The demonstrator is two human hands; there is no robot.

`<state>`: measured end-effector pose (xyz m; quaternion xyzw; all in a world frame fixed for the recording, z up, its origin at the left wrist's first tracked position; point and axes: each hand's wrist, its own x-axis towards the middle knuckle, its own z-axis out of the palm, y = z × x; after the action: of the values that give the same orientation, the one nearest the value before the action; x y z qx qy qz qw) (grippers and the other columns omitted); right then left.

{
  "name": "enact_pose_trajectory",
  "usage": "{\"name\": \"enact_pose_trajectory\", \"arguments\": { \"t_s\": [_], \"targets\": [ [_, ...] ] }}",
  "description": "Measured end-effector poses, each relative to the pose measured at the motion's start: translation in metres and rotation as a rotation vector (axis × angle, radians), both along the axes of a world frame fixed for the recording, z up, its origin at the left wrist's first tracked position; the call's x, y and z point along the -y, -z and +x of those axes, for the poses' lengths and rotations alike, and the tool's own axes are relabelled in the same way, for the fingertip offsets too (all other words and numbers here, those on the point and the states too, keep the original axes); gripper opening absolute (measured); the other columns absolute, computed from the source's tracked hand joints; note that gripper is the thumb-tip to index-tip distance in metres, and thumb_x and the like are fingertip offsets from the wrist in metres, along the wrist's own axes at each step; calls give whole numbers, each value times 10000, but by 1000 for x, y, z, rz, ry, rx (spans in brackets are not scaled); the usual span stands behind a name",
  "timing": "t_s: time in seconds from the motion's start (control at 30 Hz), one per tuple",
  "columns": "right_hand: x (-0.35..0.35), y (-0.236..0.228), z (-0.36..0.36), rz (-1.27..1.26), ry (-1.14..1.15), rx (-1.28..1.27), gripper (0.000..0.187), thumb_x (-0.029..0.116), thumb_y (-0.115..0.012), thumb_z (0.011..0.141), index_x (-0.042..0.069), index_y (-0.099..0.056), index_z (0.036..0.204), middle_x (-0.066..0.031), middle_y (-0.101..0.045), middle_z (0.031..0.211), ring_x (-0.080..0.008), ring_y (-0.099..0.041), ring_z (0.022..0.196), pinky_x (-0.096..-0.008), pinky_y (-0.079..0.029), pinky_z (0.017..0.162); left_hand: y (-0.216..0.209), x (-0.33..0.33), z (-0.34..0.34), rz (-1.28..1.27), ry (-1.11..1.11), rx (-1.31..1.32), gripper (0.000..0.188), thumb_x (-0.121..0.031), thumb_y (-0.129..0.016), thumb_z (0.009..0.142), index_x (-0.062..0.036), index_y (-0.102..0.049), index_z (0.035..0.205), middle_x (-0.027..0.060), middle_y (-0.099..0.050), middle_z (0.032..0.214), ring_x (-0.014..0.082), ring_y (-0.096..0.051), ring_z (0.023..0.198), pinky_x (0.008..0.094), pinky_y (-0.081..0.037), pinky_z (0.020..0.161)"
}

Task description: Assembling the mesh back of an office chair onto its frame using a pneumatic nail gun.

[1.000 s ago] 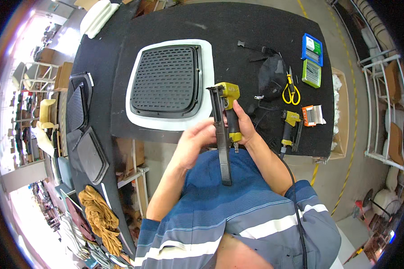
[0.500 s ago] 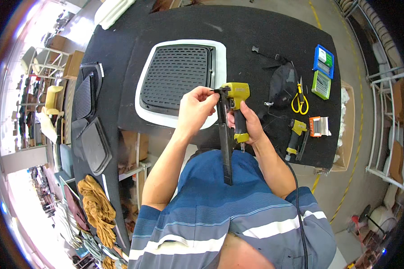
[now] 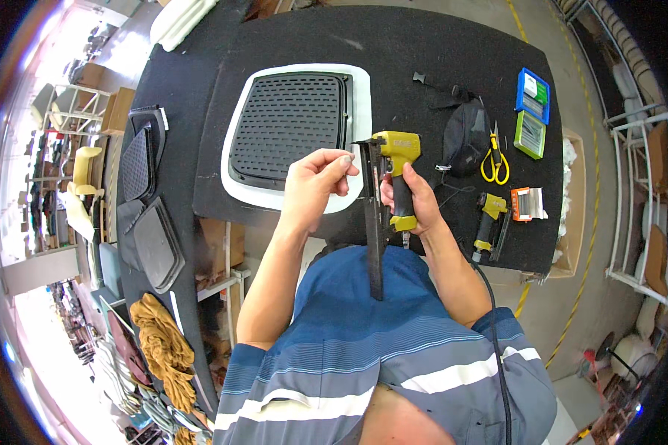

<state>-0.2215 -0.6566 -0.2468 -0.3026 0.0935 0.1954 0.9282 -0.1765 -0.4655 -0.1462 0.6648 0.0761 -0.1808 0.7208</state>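
My right hand [image 3: 416,199] grips a yellow-and-black pneumatic staple gun [image 3: 398,152] by its handle. Its long black magazine hangs down toward my lap, and its nose points left. Just left of the nose, my left hand [image 3: 315,182] is closed in a pinch, apart from the tool. Whatever sits between thumb and forefinger, if anything, is too small to make out. Beyond my hands lies a black slotted plastic panel [image 3: 289,126] on a white sheet [image 3: 358,96] with rounded corners, whose border shows all round it.
On the black table [image 3: 393,44], to the right, are a black pouch [image 3: 465,137], yellow-handled scissors [image 3: 495,165], a second air tool [image 3: 489,222], an orange-and-white box [image 3: 525,205], and blue [image 3: 543,96] and green [image 3: 529,136] cases. Black panels [image 3: 158,245] lie left. An air hose [image 3: 497,348] crosses my right arm.
My left hand has drawn back left and slightly down from the staple gun's nose, leaving a gap. The staple gun stays in my right hand, shifted slightly to the right.
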Motion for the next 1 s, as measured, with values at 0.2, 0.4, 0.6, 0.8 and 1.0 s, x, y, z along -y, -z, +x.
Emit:
{"name": "enact_pose_trajectory", "arguments": {
  "t_s": [0.2, 0.4, 0.6, 0.8, 1.0],
  "targets": [
    [-1, 10, -1, 109, 5, 0, 501, 522, -497, 959, 24, -547, 1000, -37, -513, 714, -122, -484, 598, -231, -399, 522, 8, 0, -9, -189, 34, 74, 162, -100, -590, 952, 9, -667, 1044, 80, -705, 898, 67, -562, 667, 212, -465, 580],
    [-4, 8, -1, 117, 13, 19, 490, 521, -476, 968, 36, -542, 990, -36, -498, 694, -126, -466, 589, -233, -382, 511, 13, -2, -10, -330, 28, 39, 168, -133, -590, 959, -11, -667, 1044, 77, -707, 906, 63, -550, 654, 200, -433, 565],
    [-4, 4, 0, 118, 12, 52, 492, 524, -477, 967, 38, -545, 994, -35, -493, 678, -126, -463, 587, -236, -385, 519, 14, -5, -11, -393, 22, 17, 165, -131, -600, 951, -19, -664, 1054, 72, -699, 897, 70, -547, 647, 198, -417, 560],
    [-3, 7, 1, 174, -4, 38, 498, 533, -488, 958, 40, -553, 981, -38, -499, 684, -134, -473, 590, -260, -412, 576, 12, -2, -10, -353, 17, -12, 130, -144, -639, 926, -42, -665, 1002, 44, -679, 850, 73, -552, 647, 191, -410, 562],
    [-4, 13, -3, 177, 31, -32, 501, 557, -504, 940, 60, -563, 957, -19, -521, 699, -138, -513, 612, -265, -441, 584, 18, 1, -9, -192, -30, -1, 110, -153, -675, 894, -63, -654, 955, 30, -668, 837, 69, -551, 656, 198, -410, 589]
  ]
}}
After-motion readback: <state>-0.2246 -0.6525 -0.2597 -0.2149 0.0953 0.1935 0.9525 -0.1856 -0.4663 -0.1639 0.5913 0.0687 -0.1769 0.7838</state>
